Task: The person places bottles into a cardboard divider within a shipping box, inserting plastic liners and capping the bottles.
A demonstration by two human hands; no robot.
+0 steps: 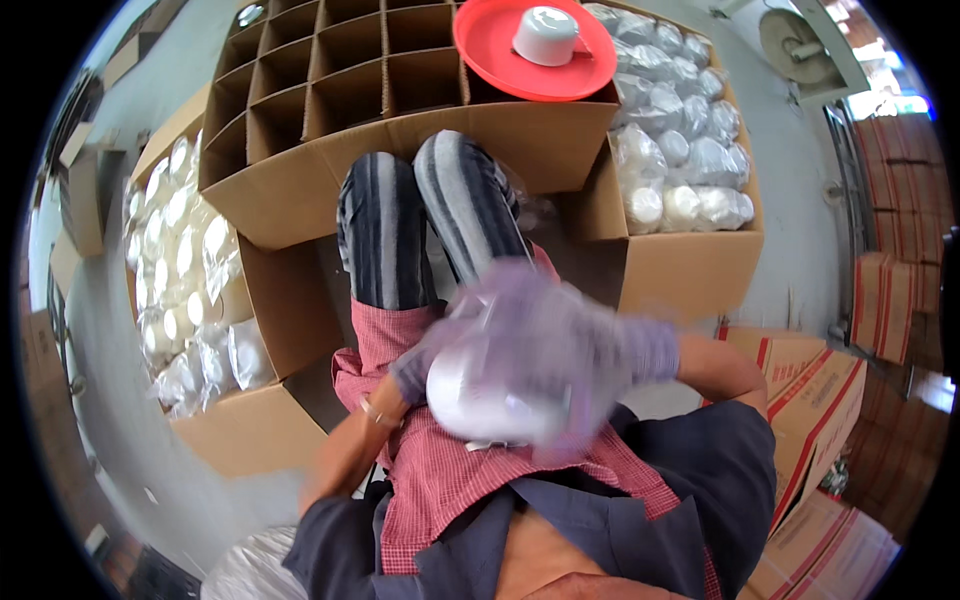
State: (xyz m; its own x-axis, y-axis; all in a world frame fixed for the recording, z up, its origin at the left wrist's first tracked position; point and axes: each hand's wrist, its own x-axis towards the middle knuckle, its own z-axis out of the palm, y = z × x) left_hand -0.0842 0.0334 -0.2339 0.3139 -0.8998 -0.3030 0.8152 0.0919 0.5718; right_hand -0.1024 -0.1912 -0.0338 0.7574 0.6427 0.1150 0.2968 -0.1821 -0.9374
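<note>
Over my lap is a smooth white rounded piece (480,398), glossy like a ceramic or enamel vessel; its exact kind is hidden by my hands and motion blur. My left hand (437,345), in a pale purple glove, is closed against its left and far side. From the right, my right hand (585,365), gloved alike, lies across the piece, its fingers smeared by movement. Beyond my knees, a red plastic basin (480,45) rests on the corner of a divided carton (400,150). A white cup-like piece (545,38) stands in the basin.
Open cartons flank my legs: the left carton (250,430) and the right carton (690,270) hold rows of plastic-wrapped white pieces (690,130). Printed brown boxes (815,400) stand close to my right elbow. A clear plastic bag (255,565) lies behind at the left.
</note>
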